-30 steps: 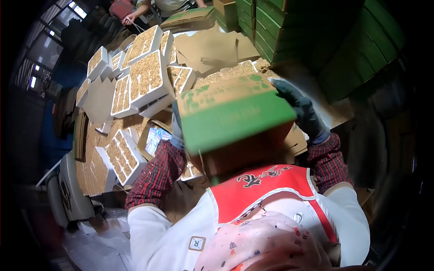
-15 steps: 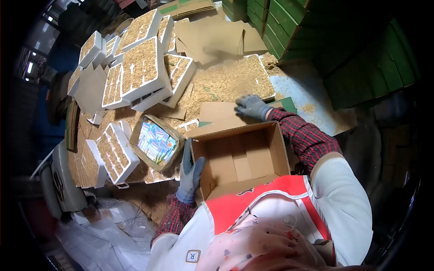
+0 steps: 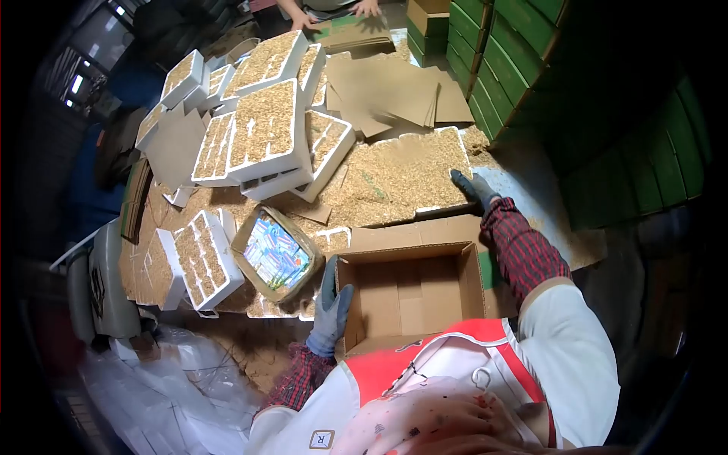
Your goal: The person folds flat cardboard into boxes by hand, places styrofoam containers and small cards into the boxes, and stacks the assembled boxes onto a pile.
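Note:
An open cardboard box (image 3: 409,296) rests near my body with its opening facing me, its inside bare. My left hand (image 3: 331,312), in a grey glove, grips the box's left wall, thumb inside and fingers outside. My right hand (image 3: 474,189), also gloved, reaches past the box to the right end of a foam tray (image 3: 409,171) filled with grain-like material; its fingers look spread, though what they touch is unclear. Left of the box stands a container (image 3: 277,254) of small blue and white packets.
White foam trays (image 3: 262,129) are piled at the left, with cardboard sheets (image 3: 387,87) behind. Green boxes (image 3: 500,68) are stacked at the right. Another person's hands (image 3: 334,15) touch flattened cardboard at the far side. Plastic sheeting (image 3: 174,387) lies lower left.
The box has turned from green side up to opening up. My right hand has left it and moved forward to the tray's right end. My left hand stays on the box's left side.

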A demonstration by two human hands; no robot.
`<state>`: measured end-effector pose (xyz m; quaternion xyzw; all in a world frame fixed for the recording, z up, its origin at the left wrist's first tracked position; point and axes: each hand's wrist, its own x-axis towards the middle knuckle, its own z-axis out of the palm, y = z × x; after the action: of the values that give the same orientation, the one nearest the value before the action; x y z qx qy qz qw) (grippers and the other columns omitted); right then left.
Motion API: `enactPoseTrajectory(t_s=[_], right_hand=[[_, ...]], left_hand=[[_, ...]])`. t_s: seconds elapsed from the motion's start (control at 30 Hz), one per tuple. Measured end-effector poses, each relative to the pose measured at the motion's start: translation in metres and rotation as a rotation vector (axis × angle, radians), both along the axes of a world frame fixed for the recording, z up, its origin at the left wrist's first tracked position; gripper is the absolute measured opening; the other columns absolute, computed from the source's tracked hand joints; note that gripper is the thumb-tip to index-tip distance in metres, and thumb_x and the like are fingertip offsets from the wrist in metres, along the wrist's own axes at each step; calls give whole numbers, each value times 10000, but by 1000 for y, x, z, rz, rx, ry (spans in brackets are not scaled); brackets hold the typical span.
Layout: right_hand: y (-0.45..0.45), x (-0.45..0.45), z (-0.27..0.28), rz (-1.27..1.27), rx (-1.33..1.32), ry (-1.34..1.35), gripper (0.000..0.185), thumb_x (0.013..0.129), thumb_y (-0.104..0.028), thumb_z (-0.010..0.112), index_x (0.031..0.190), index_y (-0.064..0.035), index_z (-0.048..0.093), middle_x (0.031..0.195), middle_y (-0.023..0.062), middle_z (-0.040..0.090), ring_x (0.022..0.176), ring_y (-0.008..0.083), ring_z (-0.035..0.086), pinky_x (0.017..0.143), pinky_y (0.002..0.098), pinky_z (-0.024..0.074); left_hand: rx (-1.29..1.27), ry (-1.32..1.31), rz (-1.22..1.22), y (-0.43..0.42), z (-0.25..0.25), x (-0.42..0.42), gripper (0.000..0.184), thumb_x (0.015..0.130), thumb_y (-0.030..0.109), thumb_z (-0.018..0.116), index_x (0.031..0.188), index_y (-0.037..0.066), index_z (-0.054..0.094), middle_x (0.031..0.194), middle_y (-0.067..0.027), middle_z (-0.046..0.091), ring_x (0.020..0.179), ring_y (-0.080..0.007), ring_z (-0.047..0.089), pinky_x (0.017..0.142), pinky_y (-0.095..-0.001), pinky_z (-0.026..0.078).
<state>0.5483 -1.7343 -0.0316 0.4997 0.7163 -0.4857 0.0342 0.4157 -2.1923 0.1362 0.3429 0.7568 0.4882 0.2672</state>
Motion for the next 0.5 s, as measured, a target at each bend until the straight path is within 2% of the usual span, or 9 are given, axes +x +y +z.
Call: enactPoseTrajectory(t_s=[0.03,0.07,0.13,0.2,0.23,0.33,0.37,0.43,0.5], right_hand=[[-15,4,13,-261,-155,232,1073,746,-587,735,1446,84,275,1352,280,482,1193,352,523,969,407,449],[-23,10,28,-341,-289,379,1043,719,-450,814,1447,61,269,1307,278,506,1177,349,524,957,437,461],[-20,21,29,-315,-267,380,925,752,-350,806,1431,27,303,1251,240,550,1101,356,564,933,458,480],[-34,25,75,-371,-487,696,731,806,-238,761,1387,-1,385,1219,180,584,1015,320,605,912,455,497],[-4,28,68,-227,-494,702,602,849,-152,703,1369,-12,433,1209,127,605,989,266,629,911,407,507],[23,51,102,-242,-734,752,517,886,-165,665,1357,-37,495,1288,114,586,1127,227,603,970,368,491],[31,66,119,-331,-704,740,471,893,-173,665,1323,-30,534,1285,111,590,1142,217,595,987,359,479],[50,92,154,-179,-423,807,430,890,-173,677,1273,-5,573,1235,98,619,1127,197,598,999,328,465],[31,85,224,-73,-502,771,475,906,-189,637,1321,11,523,1261,112,603,1123,207,598,989,317,463]], left_hand=[[-7,16,13,2,1,0,668,970,267,551,1486,-36,254,1525,-198,317,1421,-271,284,1153,-356,226],[-14,25,26,4,2,2,666,970,269,549,1484,-37,258,1525,-198,318,1421,-273,284,1153,-359,229],[30,-41,38,8,-5,0,665,973,284,541,1483,-36,260,1524,-203,319,1423,-279,285,1151,-361,235],[44,-51,40,10,-11,3,663,974,288,538,1482,-34,261,1524,-207,319,1423,-285,289,1150,-359,239],[35,-15,37,11,-10,1,661,973,285,539,1482,-33,262,1525,-208,318,1422,-288,293,1150,-356,240],[34,27,69,9,-13,-4,648,974,282,549,1471,-37,281,1517,-212,330,1408,-288,325,1142,-344,258],[56,8,80,10,-15,-5,645,975,283,550,1468,-39,286,1516,-210,334,1405,-282,331,1139,-342,264],[109,-70,129,15,-14,0,637,979,288,552,1461,-44,298,1505,-204,355,1396,-267,345,1130,-338,277],[136,-173,205,24,-1,3,622,981,285,560,1449,-50,323,1477,-197,400,1377,-246,368,1118,-321,288]])
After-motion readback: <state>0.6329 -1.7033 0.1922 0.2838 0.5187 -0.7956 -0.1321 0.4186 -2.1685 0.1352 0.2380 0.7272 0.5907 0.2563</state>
